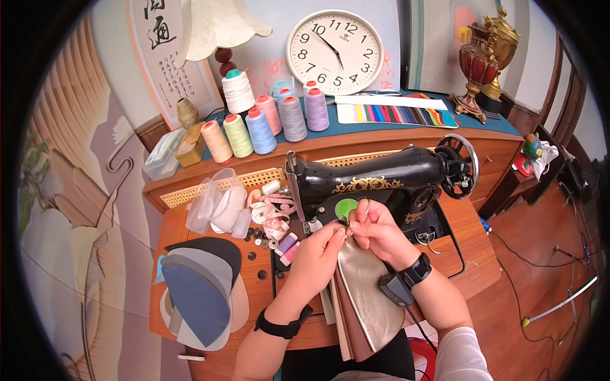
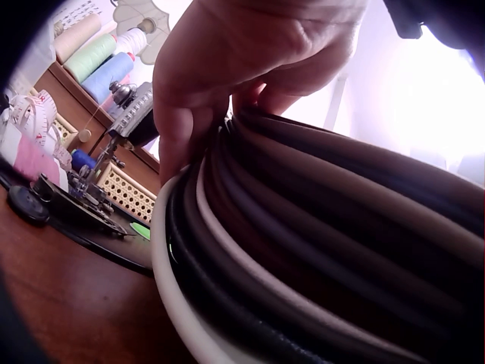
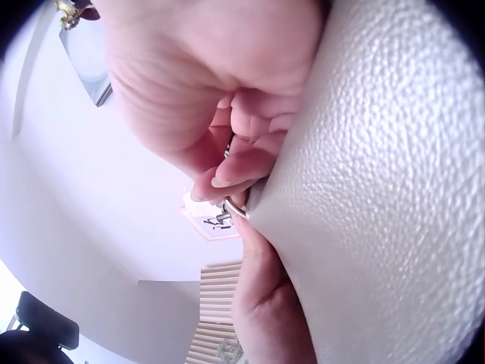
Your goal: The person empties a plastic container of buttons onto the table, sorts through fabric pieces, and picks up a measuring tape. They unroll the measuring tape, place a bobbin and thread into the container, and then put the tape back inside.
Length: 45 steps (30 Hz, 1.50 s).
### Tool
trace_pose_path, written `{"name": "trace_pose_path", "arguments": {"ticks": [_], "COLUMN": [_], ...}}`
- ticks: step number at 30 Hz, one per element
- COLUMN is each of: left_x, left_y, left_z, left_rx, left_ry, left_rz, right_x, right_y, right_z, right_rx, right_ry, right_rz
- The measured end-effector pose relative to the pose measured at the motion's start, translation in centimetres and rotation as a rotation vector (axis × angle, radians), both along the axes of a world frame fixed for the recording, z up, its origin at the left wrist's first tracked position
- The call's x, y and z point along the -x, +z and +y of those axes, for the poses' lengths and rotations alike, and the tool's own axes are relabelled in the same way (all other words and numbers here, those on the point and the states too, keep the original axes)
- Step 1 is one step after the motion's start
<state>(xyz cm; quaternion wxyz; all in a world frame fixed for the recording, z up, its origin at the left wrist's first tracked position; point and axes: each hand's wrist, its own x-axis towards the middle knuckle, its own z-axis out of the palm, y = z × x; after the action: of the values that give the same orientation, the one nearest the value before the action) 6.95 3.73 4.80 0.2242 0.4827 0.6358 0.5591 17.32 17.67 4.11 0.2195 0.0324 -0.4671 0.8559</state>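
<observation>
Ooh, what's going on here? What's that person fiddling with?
A person is holding a bunch of leathery sheets in front of a black sewing machine. The left hand grips the sheets near their narrow top end, and the right hand pinches a metal ring there. The sheets are bunched together at the top, and their wider ends hang toward the person's lap. Thread spools stand behind the machine.

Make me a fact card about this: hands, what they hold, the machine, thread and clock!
Left hand: pinches the top of the leather-look pieces
Right hand: holds a metal ring there
Leather-look pieces: stacked, several colours, shiny gold uppermost
Sewing machine: black, gold-patterned, beyond the hands
Thread spools: on the blue-topped shelf
Clock: round, white
</observation>
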Motion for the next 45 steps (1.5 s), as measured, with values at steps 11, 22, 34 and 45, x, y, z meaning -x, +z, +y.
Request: {"name": "trace_pose_path", "arguments": {"ticks": [11, 22, 34, 45], "left_x": [0.6, 0.5, 0.7, 0.7], "left_y": [1.0, 0.8, 0.5, 0.2], "left_z": [-0.6, -0.4, -0.5, -0.4], "left_rx": [0.093, 0.041, 0.083, 0.078], "left_ry": [-0.092, -0.035, -0.009, 0.007], "left_rz": [0.098, 0.143, 0.199, 0.258], "right_x": [0.4, -1.4, -1.3, -1.3], "right_y": [-1.2, 1.5, 1.8, 1.5], "right_z": [0.8, 2.5, 1.1, 1.3], "right_rx": [0.336, -0.565, -0.921, -0.999], "right_ry": [0.024, -0.41, -0.19, -0.11], "right_rz": [-0.168, -0.528, -0.336, -0.237]}}
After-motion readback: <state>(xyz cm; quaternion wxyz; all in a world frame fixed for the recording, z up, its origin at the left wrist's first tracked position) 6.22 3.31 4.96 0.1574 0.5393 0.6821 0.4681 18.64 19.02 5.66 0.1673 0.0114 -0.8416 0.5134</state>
